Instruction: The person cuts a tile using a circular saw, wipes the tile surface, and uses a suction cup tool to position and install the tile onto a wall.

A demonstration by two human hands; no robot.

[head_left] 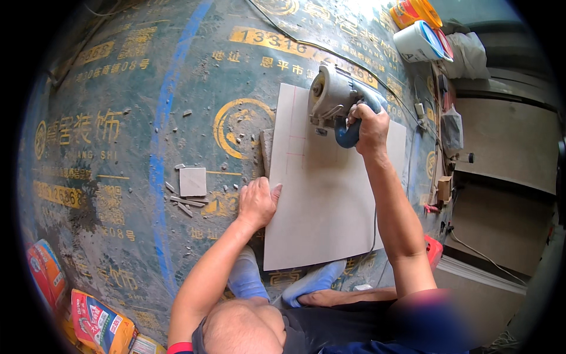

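My right hand is closed around the dark blue rear handle of a handheld circular saw with a grey metal guard. The saw rests over the far part of a large light-grey tile; its blade edge is hidden. Thin red lines are drawn on the tile, left of and below the saw. At the tile's left edge, my left hand grips with curled fingers, the thumb against the edge. Under that side, the end of a rough grey slab sticks out from beneath the tile.
Left of the tile lie a small square tile piece and thin slivers. A black cord crosses the floor sheet. Buckets stand far right, bags near left. My blue-covered feet are at the tile's near edge.
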